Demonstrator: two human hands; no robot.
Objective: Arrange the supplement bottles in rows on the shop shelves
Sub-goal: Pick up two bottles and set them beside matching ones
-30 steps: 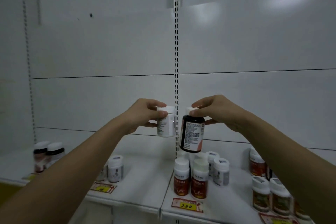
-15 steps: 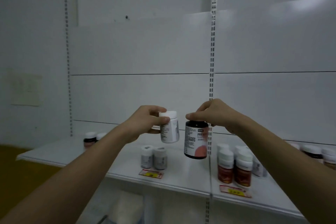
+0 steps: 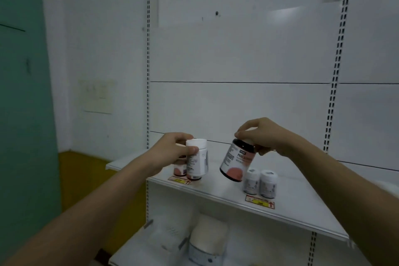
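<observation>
Two bottles are in hand and four stand on the shelf [image 3: 216, 190]. The left hand [image 3: 170, 153] has its fingers [image 3: 191, 149] curled round a white bottle [image 3: 197, 158], held upright above the shelf's left end; the right hand [image 3: 262, 134] pinches the cap of a dark bottle [image 3: 237, 163] with a white and pink label, which hangs tilted over the middle of the shelf. Behind the white bottle stand two pink-labelled bottles [image 3: 180, 168], partly hidden, so the count there is probably two. To the right stand two small white bottles [image 3: 260, 183] side by side, touching. Two red and yellow price tags [image 3: 260, 202] lie on the shelf's front edge. The white shelf hangs on slotted uprights [image 3: 334, 71] against white back panels. A lower shelf [image 3: 133, 252] carries a blurred white container [image 3: 207, 242]. A green wall [image 3: 23, 93] and yellow floor [image 3: 86, 177] lie to the left
</observation>
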